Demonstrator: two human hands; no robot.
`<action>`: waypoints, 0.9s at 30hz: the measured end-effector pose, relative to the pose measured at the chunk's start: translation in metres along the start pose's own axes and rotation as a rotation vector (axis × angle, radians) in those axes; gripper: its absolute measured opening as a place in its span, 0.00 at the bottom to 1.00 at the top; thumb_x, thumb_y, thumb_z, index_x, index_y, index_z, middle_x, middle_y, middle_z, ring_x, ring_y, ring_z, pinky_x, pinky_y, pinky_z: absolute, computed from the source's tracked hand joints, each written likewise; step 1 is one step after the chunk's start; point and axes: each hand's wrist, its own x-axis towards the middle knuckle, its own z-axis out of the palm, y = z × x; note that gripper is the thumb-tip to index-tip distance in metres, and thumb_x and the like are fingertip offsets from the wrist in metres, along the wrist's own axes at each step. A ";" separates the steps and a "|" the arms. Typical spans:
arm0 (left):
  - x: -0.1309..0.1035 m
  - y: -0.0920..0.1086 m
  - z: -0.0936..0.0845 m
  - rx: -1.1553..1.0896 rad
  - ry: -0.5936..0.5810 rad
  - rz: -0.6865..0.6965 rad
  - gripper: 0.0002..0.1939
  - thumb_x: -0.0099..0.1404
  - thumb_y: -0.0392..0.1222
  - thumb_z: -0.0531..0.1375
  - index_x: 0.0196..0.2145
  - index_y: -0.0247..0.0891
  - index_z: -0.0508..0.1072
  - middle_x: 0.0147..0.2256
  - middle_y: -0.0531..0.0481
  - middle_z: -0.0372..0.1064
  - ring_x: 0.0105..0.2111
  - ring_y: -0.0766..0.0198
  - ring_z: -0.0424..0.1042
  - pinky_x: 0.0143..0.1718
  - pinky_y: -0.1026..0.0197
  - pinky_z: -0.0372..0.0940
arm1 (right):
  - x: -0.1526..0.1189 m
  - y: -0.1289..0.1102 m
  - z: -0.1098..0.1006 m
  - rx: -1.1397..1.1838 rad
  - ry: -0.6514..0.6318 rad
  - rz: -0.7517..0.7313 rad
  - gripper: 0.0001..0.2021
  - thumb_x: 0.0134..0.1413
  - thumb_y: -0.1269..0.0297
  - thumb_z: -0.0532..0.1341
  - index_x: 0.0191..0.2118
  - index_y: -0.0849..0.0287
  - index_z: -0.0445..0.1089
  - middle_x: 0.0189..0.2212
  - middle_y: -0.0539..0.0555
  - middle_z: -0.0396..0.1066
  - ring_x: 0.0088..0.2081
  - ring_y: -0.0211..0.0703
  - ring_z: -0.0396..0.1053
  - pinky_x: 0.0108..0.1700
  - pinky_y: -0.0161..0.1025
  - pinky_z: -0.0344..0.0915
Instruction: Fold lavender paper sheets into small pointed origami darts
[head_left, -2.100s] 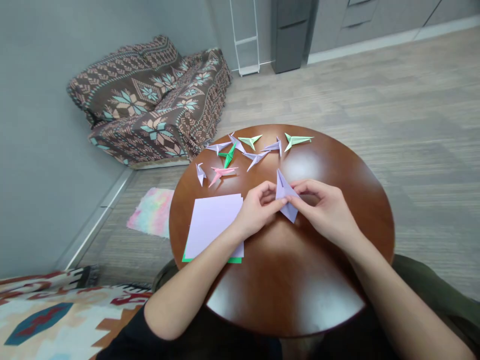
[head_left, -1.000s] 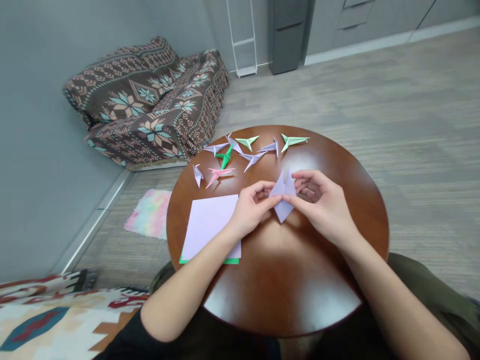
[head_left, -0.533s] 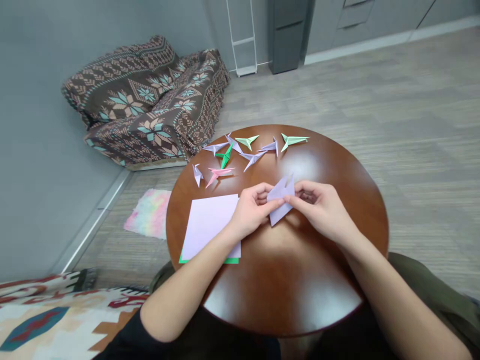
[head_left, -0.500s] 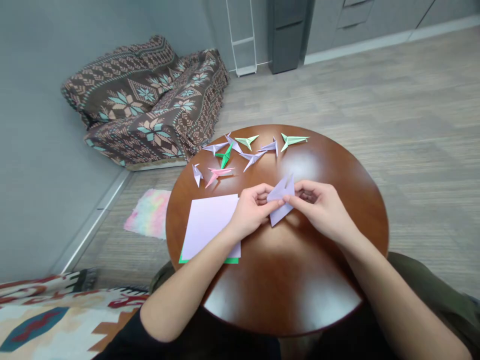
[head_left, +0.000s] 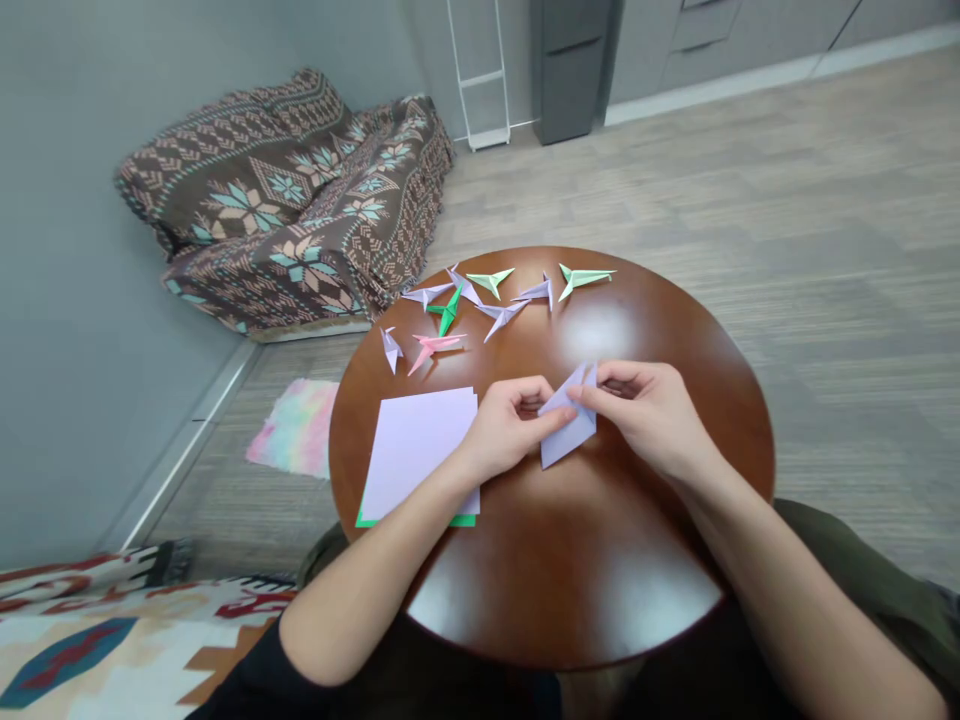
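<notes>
A partly folded piece of lilac origami paper (head_left: 568,436) is held just over the round table, its upper end split into points. My left hand (head_left: 516,424) pinches its left side, thumb lying across the front. On the upper right, my right hand (head_left: 646,402) grips it between thumb and fingers near the split points. Left of my hands lies a stack of square paper (head_left: 420,450), lilac on top with green showing at the bottom edge. Folded paper birds lie toward the far side, among them a pink one (head_left: 436,347) and a dark green one (head_left: 448,312).
The round brown table (head_left: 585,570) has a shiny surface. More folded birds, lilac and pale green (head_left: 586,277), rest near its far edge. Beyond stands a sofa under a patterned cover (head_left: 300,220); a pastel fluffy mat (head_left: 294,428) lies on the floor at left.
The lilac paper has turned and tilted, showing more of its front face slightly lower. My right hand has shifted its pinch toward the split points; my left hand still holds the side.
</notes>
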 end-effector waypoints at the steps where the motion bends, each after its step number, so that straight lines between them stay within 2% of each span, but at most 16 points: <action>1: 0.000 0.000 0.000 0.017 -0.009 0.004 0.21 0.57 0.53 0.72 0.25 0.35 0.69 0.25 0.55 0.67 0.25 0.70 0.64 0.29 0.65 0.58 | 0.001 0.001 0.000 0.008 0.033 -0.006 0.07 0.46 0.63 0.74 0.25 0.59 0.78 0.24 0.50 0.76 0.27 0.40 0.69 0.32 0.36 0.65; 5: -0.001 0.002 -0.001 0.038 -0.061 -0.003 0.21 0.58 0.52 0.71 0.25 0.36 0.67 0.24 0.57 0.63 0.24 0.71 0.61 0.28 0.66 0.56 | 0.003 0.004 -0.002 0.030 0.147 -0.021 0.05 0.47 0.65 0.73 0.26 0.57 0.79 0.25 0.50 0.77 0.28 0.40 0.70 0.33 0.36 0.66; 9: -0.001 0.003 -0.001 0.047 -0.055 -0.013 0.19 0.59 0.50 0.70 0.27 0.36 0.66 0.24 0.56 0.63 0.24 0.70 0.61 0.27 0.66 0.55 | 0.005 0.006 -0.004 0.033 0.186 -0.041 0.06 0.49 0.62 0.74 0.27 0.57 0.80 0.26 0.51 0.78 0.29 0.40 0.70 0.34 0.37 0.66; 11: -0.001 0.002 -0.002 0.049 -0.024 -0.014 0.17 0.60 0.49 0.69 0.28 0.36 0.67 0.26 0.56 0.65 0.25 0.70 0.62 0.27 0.66 0.56 | 0.005 0.005 -0.004 0.038 0.146 -0.034 0.07 0.48 0.61 0.74 0.28 0.57 0.80 0.27 0.51 0.78 0.29 0.40 0.71 0.35 0.37 0.67; 13: -0.001 0.002 -0.002 0.047 0.011 -0.008 0.16 0.60 0.49 0.68 0.29 0.36 0.69 0.27 0.55 0.67 0.26 0.69 0.63 0.28 0.66 0.56 | 0.004 0.003 -0.004 0.030 0.041 -0.006 0.08 0.46 0.60 0.75 0.29 0.58 0.80 0.27 0.51 0.79 0.30 0.41 0.72 0.35 0.38 0.67; 15: -0.001 0.001 -0.002 0.049 0.024 0.004 0.15 0.61 0.49 0.67 0.31 0.35 0.71 0.28 0.54 0.69 0.27 0.68 0.64 0.29 0.65 0.57 | 0.002 0.001 -0.003 -0.002 -0.068 0.021 0.10 0.47 0.58 0.75 0.30 0.59 0.81 0.28 0.52 0.79 0.30 0.43 0.73 0.36 0.38 0.68; 17: 0.000 0.001 -0.002 0.071 0.013 0.007 0.15 0.62 0.50 0.67 0.32 0.34 0.72 0.28 0.53 0.69 0.27 0.68 0.64 0.29 0.65 0.57 | 0.000 0.000 -0.003 -0.045 -0.112 0.031 0.11 0.50 0.56 0.74 0.31 0.60 0.81 0.27 0.52 0.79 0.30 0.43 0.73 0.36 0.38 0.68; 23: 0.000 0.001 -0.004 0.133 -0.019 -0.003 0.20 0.60 0.54 0.68 0.27 0.36 0.68 0.25 0.55 0.62 0.25 0.69 0.59 0.26 0.65 0.53 | 0.001 -0.001 -0.005 -0.093 -0.058 0.045 0.12 0.49 0.57 0.73 0.25 0.59 0.80 0.25 0.53 0.78 0.28 0.43 0.71 0.31 0.39 0.66; 27: 0.000 0.001 -0.005 0.167 -0.055 -0.001 0.20 0.60 0.53 0.68 0.26 0.36 0.67 0.25 0.55 0.62 0.25 0.69 0.59 0.27 0.65 0.53 | 0.003 -0.001 -0.007 -0.053 0.072 0.036 0.08 0.44 0.61 0.75 0.24 0.57 0.80 0.25 0.52 0.79 0.30 0.44 0.74 0.33 0.39 0.68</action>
